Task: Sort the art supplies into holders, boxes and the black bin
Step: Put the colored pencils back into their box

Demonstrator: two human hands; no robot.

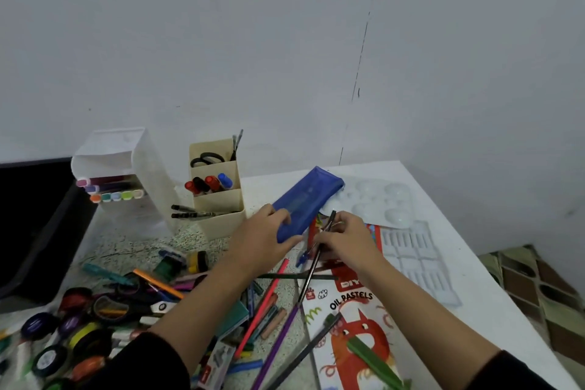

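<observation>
Two hands busy, head view. Left hand (269, 233) curls round the near end of the blue pouch (308, 196), which lies flat just beside the cream holder (218, 199). Right hand (346, 239) pinches a thin dark stick (308, 279) that slants through its fingertips above the oil pastels box (351, 342).

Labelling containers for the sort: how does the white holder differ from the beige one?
The white holder is bulkier than the beige holder. The white holder stores pastel markers lying flat, ends outward; the beige holder has stepped compartments with scissors, capped markers and dark pencils. Both stand upright and hold supplies.
</observation>
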